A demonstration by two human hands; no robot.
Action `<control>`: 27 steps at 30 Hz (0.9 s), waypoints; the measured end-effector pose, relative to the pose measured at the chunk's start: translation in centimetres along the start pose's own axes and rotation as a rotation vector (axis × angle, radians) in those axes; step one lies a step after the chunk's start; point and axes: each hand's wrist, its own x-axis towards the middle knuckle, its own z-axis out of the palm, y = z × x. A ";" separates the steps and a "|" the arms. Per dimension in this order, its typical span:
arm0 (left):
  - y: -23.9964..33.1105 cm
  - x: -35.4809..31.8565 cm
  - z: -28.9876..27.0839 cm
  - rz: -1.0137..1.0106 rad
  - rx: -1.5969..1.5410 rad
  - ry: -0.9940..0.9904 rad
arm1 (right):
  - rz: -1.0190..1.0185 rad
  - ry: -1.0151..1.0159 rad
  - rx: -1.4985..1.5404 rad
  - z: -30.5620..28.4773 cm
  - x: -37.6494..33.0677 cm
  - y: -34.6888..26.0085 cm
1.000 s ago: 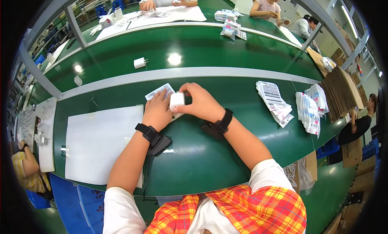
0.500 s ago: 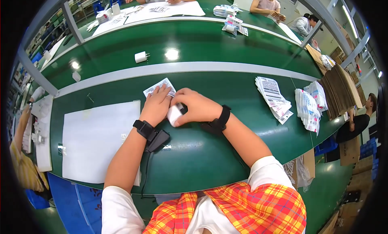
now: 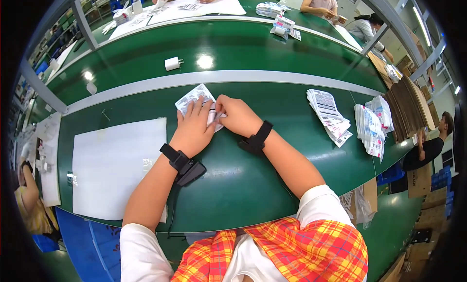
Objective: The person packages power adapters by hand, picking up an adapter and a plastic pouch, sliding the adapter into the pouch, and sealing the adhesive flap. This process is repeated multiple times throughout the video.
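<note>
A white printed packet point(image 3: 196, 93) lies flat on the green bench, just beyond my hands. My left hand point(image 3: 194, 128) rests over its near part with the fingers stretched out and pressing down. Close by on the right, my right hand point(image 3: 237, 115) has thumb and fingers pinched together at the packet's near right edge. Between the two hands shows a small white piece point(image 3: 211, 117) with a dark line near its top. Fingers cover most of it, so I cannot tell whether it sits inside the packet.
A white sheet point(image 3: 119, 170) lies at the left. Fanned printed packets point(image 3: 327, 111) and bundled packets point(image 3: 370, 128) are at the right, beside stacked cardboard point(image 3: 411, 109). A white plug adapter point(image 3: 172, 63) stands beyond the grey rail point(image 3: 233, 76). Co-workers sit across the bench.
The white block with a dark part, held in my right hand before, has moved up against the packet and is mostly hidden. My right hand now pinches the packet's edge.
</note>
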 end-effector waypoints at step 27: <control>-0.8 1.7 -1.6 -0.323 -1.190 0.174 | 0.439 -0.097 0.599 -2.2 -0.2 -2.2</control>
